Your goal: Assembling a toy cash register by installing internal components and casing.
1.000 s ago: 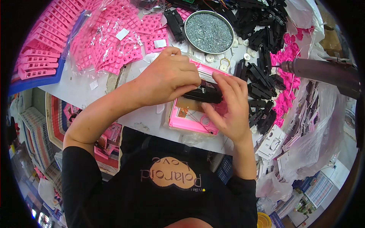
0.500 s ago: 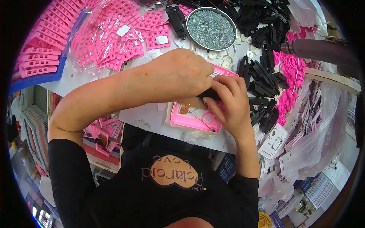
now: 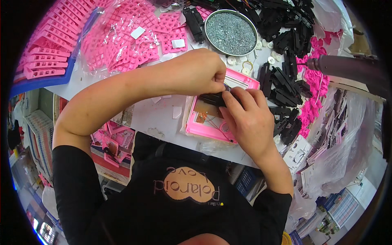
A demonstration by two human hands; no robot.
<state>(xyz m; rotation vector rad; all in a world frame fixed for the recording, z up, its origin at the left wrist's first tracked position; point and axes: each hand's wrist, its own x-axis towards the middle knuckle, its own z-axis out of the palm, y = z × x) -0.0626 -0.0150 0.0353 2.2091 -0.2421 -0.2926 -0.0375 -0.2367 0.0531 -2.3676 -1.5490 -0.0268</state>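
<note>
A pink plastic casing (image 3: 206, 131) lies on the white tabletop in front of me. Set across it is a long black plastic part (image 3: 213, 99), above a brown circuit board (image 3: 206, 108) with thin wires. My right hand (image 3: 251, 120) is closed with thumb and fingertips at the right end of the black part. My left hand (image 3: 204, 71) reaches over the far side of the casing, its fingers curled in a fist close to the right fingertips. Whatever the left fingers pinch is hidden.
A round metal dish of small screws (image 3: 230, 33) stands beyond the casing. Bagged pink button sheets (image 3: 118, 41) and a blue tray (image 3: 69, 75) of pink parts are on the left. Black parts (image 3: 281, 85) and a dark powered screwdriver (image 3: 347, 67) are at the right.
My left fist has drawn back slightly toward the left, exposing more of the black part and casing. The right hand has shifted a little right and toward me. The screwdriver hangs slightly lower in view.
</note>
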